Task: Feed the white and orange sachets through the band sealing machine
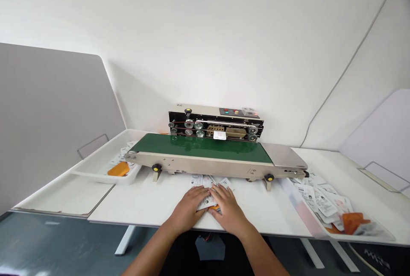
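My left hand [189, 209] and my right hand [229, 209] rest near the table's front edge, over a small pile of flat white printed packets [207, 202]. Their fingers are stretched out and point inward, with the fingertips close together on top of the pile. Between the two thumbs a bit of orange packet [215, 208] shows. More white packets [201, 180] lie just beyond my fingertips, partly under the front of the conveyor. My palms hide the underside of the pile.
A band sealing machine [237, 113] with a green conveyor belt [198, 148] stands against the wall. One white packet [219, 135] is at its sealing band. A white bin [96, 176] at left and a clear bin [304, 216] at right hold white and orange packets.
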{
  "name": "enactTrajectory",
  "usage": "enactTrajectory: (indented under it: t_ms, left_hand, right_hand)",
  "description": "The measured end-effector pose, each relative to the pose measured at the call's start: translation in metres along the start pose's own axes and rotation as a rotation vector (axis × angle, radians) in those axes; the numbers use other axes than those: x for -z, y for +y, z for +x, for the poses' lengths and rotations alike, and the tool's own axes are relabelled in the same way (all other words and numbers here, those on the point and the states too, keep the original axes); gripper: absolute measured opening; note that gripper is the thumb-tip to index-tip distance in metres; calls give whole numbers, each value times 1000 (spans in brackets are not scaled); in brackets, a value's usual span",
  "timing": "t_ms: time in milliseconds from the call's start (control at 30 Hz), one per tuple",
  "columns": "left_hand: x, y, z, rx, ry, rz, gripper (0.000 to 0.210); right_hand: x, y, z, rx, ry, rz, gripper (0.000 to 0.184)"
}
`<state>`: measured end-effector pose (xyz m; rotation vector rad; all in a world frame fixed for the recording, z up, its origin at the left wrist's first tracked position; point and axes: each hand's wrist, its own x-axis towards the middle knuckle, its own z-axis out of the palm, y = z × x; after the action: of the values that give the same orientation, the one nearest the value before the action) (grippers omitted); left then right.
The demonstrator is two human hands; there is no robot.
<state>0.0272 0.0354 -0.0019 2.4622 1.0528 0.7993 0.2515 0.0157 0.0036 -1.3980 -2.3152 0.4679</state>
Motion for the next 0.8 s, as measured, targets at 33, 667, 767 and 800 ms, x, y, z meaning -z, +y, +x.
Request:
enactTrajectory:
  t_ms: [33, 667, 767, 800]
  left_hand:
    - [0, 0, -1, 9, -10, 10, 61]
    - [42, 23, 69, -12, -443, 186, 61]
    - [35, 27, 82, -45, -456, 195, 63]
    - [31, 25, 83, -52, -440, 183, 62]
  right_hand:
    - [-1, 2, 1, -3, -2, 10, 68]
    - [-13, 16, 7, -209, 44, -42, 90]
    - [-15, 21, 8, -262, 79, -55, 90]
    - [-16, 23, 8, -271, 98, -52, 90]
